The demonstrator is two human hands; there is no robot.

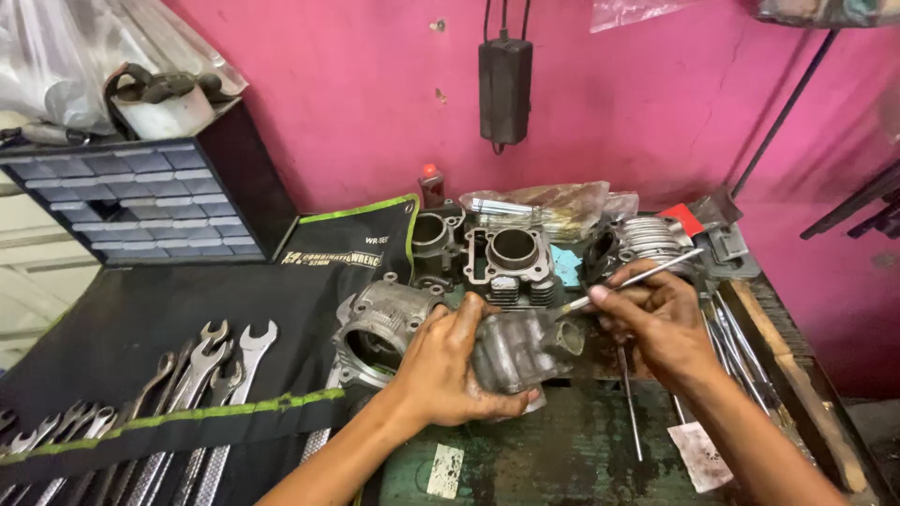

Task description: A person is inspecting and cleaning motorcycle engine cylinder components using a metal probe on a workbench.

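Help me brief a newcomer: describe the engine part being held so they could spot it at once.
On the green workbench below the pink wall, right of the black wrench roll, the left hand clasps a grey metal engine casting. Unlike the cylinder blocks standing behind it, it is lifted, with the right hand poking a thin metal tool at its end.

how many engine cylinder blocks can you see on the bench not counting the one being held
3: one cylinder block beside the left hand, one behind the hands, one by the black wrench roll. The finned part at right may be another.
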